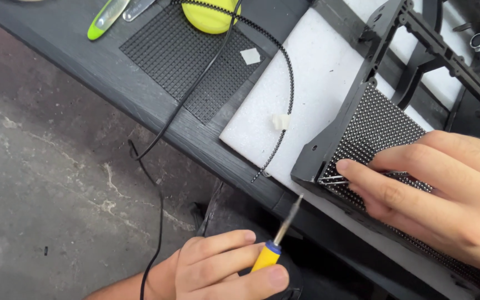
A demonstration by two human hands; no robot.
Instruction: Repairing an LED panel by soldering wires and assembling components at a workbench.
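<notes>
Both hands were bare, with no gloves or rings. The left hand [226, 269] sat at the bottom middle of the frame, its forearm bare with no sleeve. The right hand [434, 189] sat at the right edge, nails cut short.

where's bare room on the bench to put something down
Bare foam sheet between the beaded cord and the dotted panel. Crowded by the right hand and black frame; the left hand holds the soldering iron.
</notes>
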